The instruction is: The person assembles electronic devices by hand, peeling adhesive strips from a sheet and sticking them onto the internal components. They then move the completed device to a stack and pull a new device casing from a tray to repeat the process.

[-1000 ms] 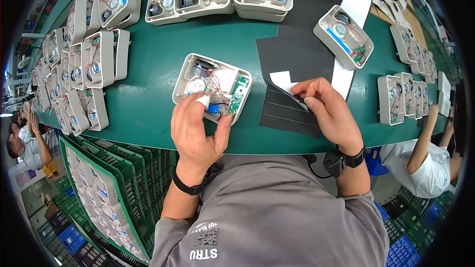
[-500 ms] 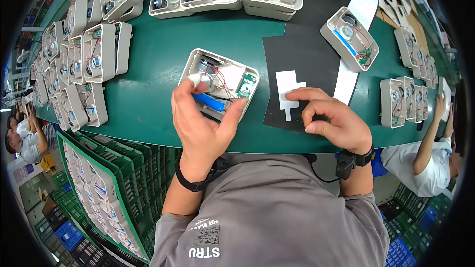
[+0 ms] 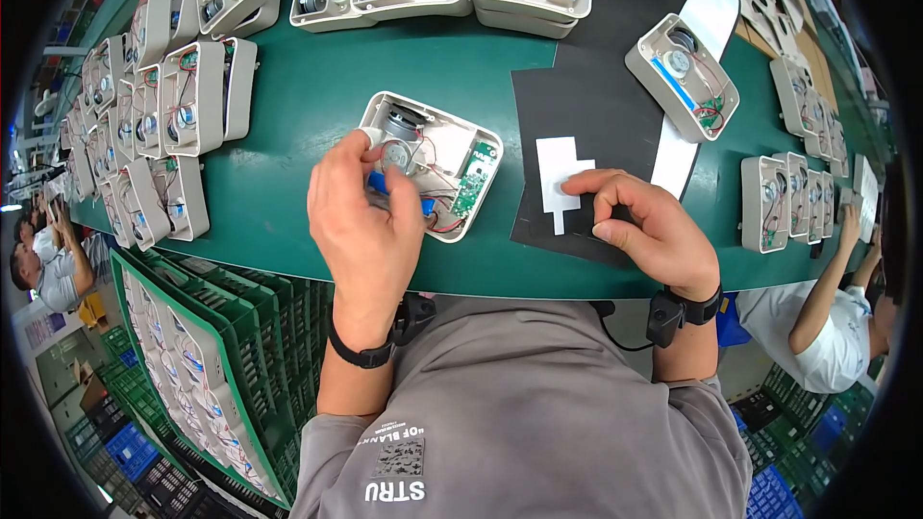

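An open beige plastic housing (image 3: 486, 194) lies on the bench in front of me. Inside it are a black speaker (image 3: 405, 119), a round silver part (image 3: 395, 156), red wires and a green circuit board (image 3: 473, 179). My left hand (image 3: 363, 216) is over its left side, fingers apart, with a white cover on one fingertip at the rim. The thumb crosses a blue cylindrical cell (image 3: 379, 182), hiding its middle; whether they touch I cannot tell. My right hand (image 3: 649, 226) rests its index finger on a white cut-out piece (image 3: 556, 163), its thumb apart and other fingers curled.
A black sheet (image 3: 615, 86) lies under the white piece. Similar housings (image 3: 413, 0) line the far edge, and more (image 3: 192, 101) stand stacked at left. One housing (image 3: 683, 77) sits at right. Green crates (image 3: 221, 327) stand below the left edge. A co-worker's arm (image 3: 827, 279) is at right.
My left hand has shifted left, its thumb coming off the housing's right side and across the blue cell. The circuit board shows more fully. My right hand has hardly moved.
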Demonstrator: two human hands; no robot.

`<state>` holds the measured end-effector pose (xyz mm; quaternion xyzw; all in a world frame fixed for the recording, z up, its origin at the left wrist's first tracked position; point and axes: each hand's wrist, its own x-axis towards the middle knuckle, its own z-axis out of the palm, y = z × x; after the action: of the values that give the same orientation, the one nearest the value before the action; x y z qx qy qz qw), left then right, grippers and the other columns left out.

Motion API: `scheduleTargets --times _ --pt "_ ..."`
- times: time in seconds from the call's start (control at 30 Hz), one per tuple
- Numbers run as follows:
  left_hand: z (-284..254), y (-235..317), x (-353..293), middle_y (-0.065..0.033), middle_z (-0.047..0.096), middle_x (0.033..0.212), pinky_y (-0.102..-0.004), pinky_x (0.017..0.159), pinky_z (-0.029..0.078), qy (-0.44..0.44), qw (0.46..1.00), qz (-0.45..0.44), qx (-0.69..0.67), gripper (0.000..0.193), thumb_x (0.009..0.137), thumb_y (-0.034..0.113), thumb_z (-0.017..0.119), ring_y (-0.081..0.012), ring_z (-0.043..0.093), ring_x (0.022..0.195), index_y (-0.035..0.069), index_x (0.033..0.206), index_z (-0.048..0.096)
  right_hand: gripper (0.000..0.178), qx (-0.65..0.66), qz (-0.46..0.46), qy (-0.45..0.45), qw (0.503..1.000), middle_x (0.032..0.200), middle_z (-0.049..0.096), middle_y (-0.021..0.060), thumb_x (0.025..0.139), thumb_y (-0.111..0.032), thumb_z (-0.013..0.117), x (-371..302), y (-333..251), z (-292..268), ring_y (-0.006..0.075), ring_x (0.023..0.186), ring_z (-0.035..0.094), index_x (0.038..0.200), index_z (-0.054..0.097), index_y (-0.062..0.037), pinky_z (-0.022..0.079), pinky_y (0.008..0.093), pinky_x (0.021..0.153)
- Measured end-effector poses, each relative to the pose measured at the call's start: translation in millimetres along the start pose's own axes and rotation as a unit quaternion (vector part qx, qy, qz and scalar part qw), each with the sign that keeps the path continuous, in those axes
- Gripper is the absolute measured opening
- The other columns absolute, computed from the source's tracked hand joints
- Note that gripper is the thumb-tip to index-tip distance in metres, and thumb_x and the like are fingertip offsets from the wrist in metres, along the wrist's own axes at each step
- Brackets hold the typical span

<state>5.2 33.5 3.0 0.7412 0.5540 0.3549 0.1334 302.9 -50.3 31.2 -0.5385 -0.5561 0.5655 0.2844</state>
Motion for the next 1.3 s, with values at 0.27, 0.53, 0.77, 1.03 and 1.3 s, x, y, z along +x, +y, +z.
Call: scheduleTargets --times 0.27,0.53,0.77,1.03,1.3 --pt "-1.5 -2.6 -8.6 -0.0075 0.071 0.094 -0.0413 0.086 0.047 -0.019 0.996 0.081 0.011 0.04 0.082 -0.007 0.067 -0.0313 0.061 0.099 0.002 0.12 0.059 0.012 0.017 0.026 -0.006 0.999 0.138 0.066 0.0154 0.091 0.003 0.065 1.4 -5.1 -1.9 0.0211 0.125 0.059 0.089 0.055 -0.0046 0.045 0.0324 0.1" --pt "-2.0 20.8 -12.4 -0.0039 0.071 0.091 -0.0455 0.095 0.039 -0.049 0.998 0.043 -0.003 0.045 0.083 0.007 0.08 -0.0269 0.06 0.1 0.0 0.121 0.058 0.013 0.011 0.025 -0.003 1.0 0.137 0.066 0.015 0.091 0.003 0.065 1.9 -3.8 -0.7 0.0209 0.124 0.059 0.089 0.055 -0.0044 0.045 0.0322 0.1" --pt "12.7 26.0 -12.7 0.0012 0.073 0.09 -0.0456 0.101 0.034 -0.029 0.999 0.022 0.019 0.05 0.082 0.014 0.086 -0.0256 0.06 0.099 0.001 0.121 0.058 0.012 0.007 0.019 0.003 1.0 0.137 0.066 0.015 0.092 0.002 0.066 2.2 -2.8 0.9 0.0207 0.125 0.059 0.089 0.056 -0.0043 0.045 0.032 0.1" --pt "12.6 14.2 -18.5 0.0027 0.073 0.09 -0.0456 0.103 0.034 -0.031 0.998 0.043 -0.023 0.05 0.077 0.007 0.084 -0.0249 0.059 0.099 0.003 0.119 0.058 0.011 0.017 0.015 0.002 1.0 0.137 0.066 0.015 0.093 0.002 0.065 -0.7 -0.8 0.3 0.0203 0.124 0.059 0.091 0.056 -0.0037 0.045 0.0324 0.1" --pt "15.8 10.5 -15.1 0.0007 0.068 0.086 -0.0487 0.104 0.035 -0.037 0.996 0.054 -0.06 0.049 0.073 -0.001 0.076 -0.0252 0.06 0.096 0.004 0.117 0.054 0.01 0.005 -0.048 0.056 0.997 0.124 0.07 0.0141 0.096 0.001 0.062 22.4 -30.0 12.4 0.0232 0.114 0.065 0.099 0.054 -0.0028 0.05 0.0359 0.095"
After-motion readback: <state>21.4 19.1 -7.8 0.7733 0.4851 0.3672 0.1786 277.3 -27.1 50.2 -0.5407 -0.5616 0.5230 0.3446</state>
